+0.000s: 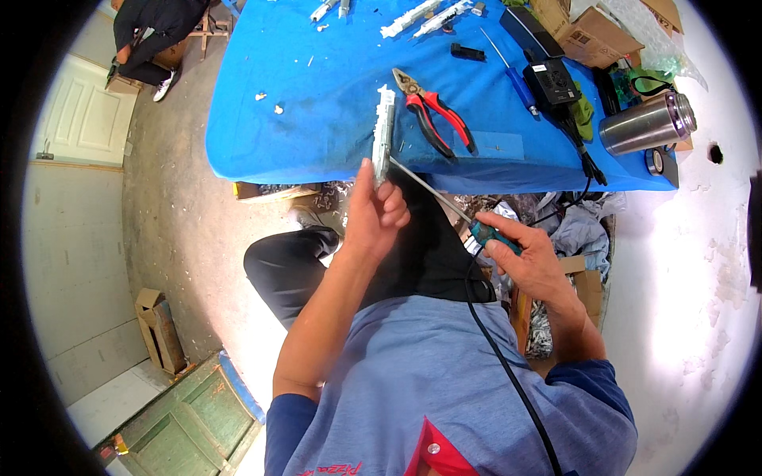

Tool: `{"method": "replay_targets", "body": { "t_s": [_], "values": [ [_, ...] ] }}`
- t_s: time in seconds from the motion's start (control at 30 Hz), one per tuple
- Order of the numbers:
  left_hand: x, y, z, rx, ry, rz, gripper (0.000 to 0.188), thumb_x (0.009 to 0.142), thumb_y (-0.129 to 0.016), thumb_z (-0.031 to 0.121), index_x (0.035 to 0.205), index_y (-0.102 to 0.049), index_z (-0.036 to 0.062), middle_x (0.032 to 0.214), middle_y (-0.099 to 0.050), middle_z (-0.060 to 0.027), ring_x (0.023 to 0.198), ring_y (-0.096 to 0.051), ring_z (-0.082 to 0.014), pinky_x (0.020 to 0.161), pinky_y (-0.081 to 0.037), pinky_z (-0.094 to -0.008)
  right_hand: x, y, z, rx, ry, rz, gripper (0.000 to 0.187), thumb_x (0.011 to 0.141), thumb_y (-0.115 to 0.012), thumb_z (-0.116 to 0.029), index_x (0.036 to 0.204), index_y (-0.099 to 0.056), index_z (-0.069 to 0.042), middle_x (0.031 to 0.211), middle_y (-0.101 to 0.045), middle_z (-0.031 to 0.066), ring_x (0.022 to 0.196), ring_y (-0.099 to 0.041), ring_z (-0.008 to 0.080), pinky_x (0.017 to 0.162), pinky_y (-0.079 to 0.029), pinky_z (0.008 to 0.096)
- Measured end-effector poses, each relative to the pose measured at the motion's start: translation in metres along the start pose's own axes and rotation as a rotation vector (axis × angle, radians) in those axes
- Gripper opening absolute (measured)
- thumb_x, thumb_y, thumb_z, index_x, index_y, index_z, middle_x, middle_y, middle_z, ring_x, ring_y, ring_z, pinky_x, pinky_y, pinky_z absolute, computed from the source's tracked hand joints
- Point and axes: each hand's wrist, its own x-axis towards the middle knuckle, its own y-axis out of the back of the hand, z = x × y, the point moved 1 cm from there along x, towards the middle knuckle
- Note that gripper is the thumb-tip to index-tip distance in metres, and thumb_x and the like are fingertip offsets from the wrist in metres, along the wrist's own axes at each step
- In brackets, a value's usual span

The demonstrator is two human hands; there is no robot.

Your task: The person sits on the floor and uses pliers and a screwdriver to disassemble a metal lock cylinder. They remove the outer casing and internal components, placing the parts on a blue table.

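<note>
A: Starting at the fingers (394, 206)?

B: Closed, on both sides. Gripping the near end of a white plastic strip (383, 123) with the left hand (377, 213); holding a teal-handled screwdriver (482, 232) in the right hand (530, 260).

A: Hidden where?

B: Under the left fingers, at the strip's near end. Also under the right fingers, along part of the teal handle. At the tip, just beside the strip's right edge, but touching or apart: impossible to tell.

A: And the strip itself?

B: Held out by the near edge of the desk (317, 71), far end pointing away from the body.

A: Counted, farther out?

B: One pair of red-and-black pliers (434, 111), just right of the strip. One blue-handled screwdriver (520, 89), farther right. One small black piece (468, 52), between those two and farther back. Two pale strips (413, 17) at the far side; two others (324, 10), more to the left, cut off at the top.

A: At the desk's right end?

B: One steel flask (644, 125), one tape roll (655, 162).

A: Beyond?

B: One person (155, 32), far left, also cut off. Beneath the desk, a jumble (583, 234) too crowded to count.
</note>
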Motion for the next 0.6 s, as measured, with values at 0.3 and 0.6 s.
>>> {"method": "replay_targets", "body": {
  "t_s": [0.3, 0.6],
  "values": [
    [-0.0014, -0.0021, 0.0007, 0.014, 0.005, 0.022, 0.055, 0.096, -0.046, 0.056, 0.058, -0.032, 0.0195, 0.051, -0.029, 0.0048, 0.042, -0.024, -0.0091, 0.048, -0.023, -0.0276, 0.0002, -0.0004, 0.0001, 0.001, -0.023, 0.019, 0.038, 0.089, -0.062, -0.011, 0.126, -0.061, -0.005, 0.084, -0.063, 0.0012, 0.069, -0.052, 0.0049, 0.064, -0.045, 0.0214],
    [-0.0024, -0.0033, 0.0003, 0.050, -0.002, 0.048, 0.056, 0.094, -0.053, 0.056, 0.056, -0.029, 0.0204, 0.051, -0.026, 0.0059, 0.042, -0.022, -0.0088, 0.048, -0.022, -0.0275, -0.0018, 0.0053, -0.0012, -0.018, -0.039, 0.019, 0.039, 0.088, -0.061, -0.011, 0.126, -0.061, -0.004, 0.100, -0.068, 0.0068, 0.081, -0.059, 0.0082, 0.074, -0.048, 0.0241]
  ]
}}
